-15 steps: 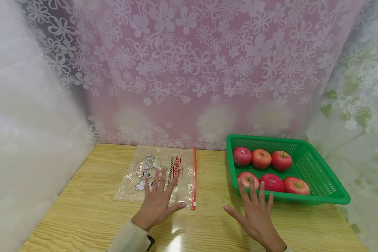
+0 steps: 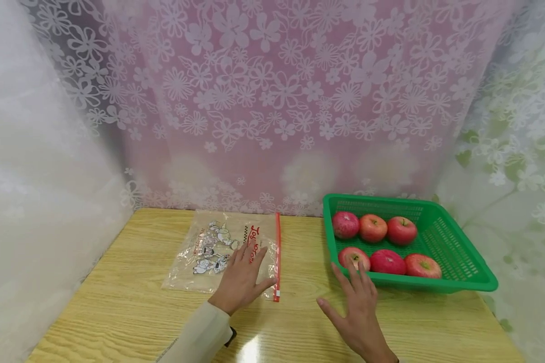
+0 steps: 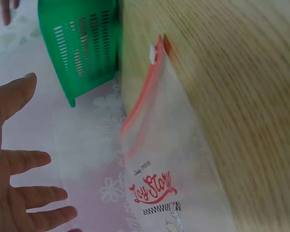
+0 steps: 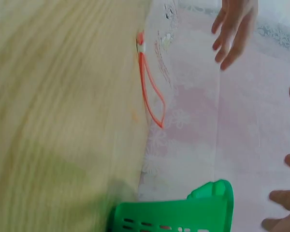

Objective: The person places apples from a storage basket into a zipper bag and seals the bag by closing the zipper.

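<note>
A clear zip bag (image 2: 204, 242) with cartoon figures, red lettering and a red slider strip lies flat on the wooden table. Over its right part hovers my left hand (image 2: 242, 280), fingers spread; the left wrist view shows it apart from the bag (image 3: 179, 145). My right hand (image 2: 359, 315) is in front of the green basket (image 2: 472, 252), its fingers extended, with nothing in them. In the head view its fingertips overlap the nearest-left apple (image 2: 350, 254); in the right wrist view they stand away from the basket (image 4: 174, 215). In the bag's strip (image 4: 152, 92) a gap shows.
Two rows of red apples sit in the basket, among them a back-row apple (image 2: 401, 230) and a front-right apple (image 2: 422, 266). A pink floral curtain (image 2: 272, 101) hangs behind the table (image 2: 109, 307), with pale sheets at both sides.
My left hand has moved right across the bag, toward the red strip. The right hand has drawn slightly back and left, its fingers closer together.
</note>
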Available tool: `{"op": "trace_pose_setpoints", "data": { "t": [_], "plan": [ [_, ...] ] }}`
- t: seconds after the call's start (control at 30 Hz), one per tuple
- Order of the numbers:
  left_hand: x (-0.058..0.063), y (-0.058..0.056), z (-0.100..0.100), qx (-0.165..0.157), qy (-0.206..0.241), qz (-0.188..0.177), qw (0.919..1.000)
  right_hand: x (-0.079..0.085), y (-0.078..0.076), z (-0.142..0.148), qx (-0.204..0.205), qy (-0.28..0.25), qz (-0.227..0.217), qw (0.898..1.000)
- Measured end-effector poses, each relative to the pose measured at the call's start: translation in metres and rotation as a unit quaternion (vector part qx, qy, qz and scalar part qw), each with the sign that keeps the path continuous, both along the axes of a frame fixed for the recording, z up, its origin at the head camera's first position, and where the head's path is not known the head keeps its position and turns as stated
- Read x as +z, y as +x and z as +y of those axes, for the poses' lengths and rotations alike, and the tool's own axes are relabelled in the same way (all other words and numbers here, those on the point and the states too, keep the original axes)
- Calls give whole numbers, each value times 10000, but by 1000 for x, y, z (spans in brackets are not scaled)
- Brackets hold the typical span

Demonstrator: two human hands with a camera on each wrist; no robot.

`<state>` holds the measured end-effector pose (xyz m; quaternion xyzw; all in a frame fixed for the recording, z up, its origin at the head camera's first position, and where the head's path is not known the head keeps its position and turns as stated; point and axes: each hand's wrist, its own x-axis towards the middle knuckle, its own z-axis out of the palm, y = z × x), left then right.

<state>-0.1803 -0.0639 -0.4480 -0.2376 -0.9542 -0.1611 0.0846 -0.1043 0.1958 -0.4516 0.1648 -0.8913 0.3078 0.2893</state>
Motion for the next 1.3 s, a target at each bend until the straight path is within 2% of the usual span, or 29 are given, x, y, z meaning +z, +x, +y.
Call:
{"op": "trace_pose_setpoints", "data": {
  "t": [0.17,0.3,0.53,0.7,0.8,0.93,1.03,1.3],
  "plan": [
    [-5,-13,11,11,-227,64,9997,-6,0,-9,590,-351,633,9956],
    [-13,-24,23,301,-364,-16,9989,-10,-1,-15,783,-508,820,9923],
    [-35,-40,45,952,-722,-221,9926,-22,-4,-24,791,-636,581,9931],
    [-42,-44,57,1323,-896,-390,9864,-27,-8,-28,763,-734,562,9928],
    [-45,-45,63,1462,-1125,-386,9821,-29,-10,-31,780,-782,729,9912],
    [-49,-47,68,1616,-1520,-121,9750,-30,-11,-33,753,-789,901,9899],
    [-50,-48,70,1771,-1592,104,9712,-30,-12,-35,718,-805,898,9901],
    [-49,-51,71,1731,-1179,-29,9778,-33,-11,-36,645,-801,866,9909]
  ]
}}
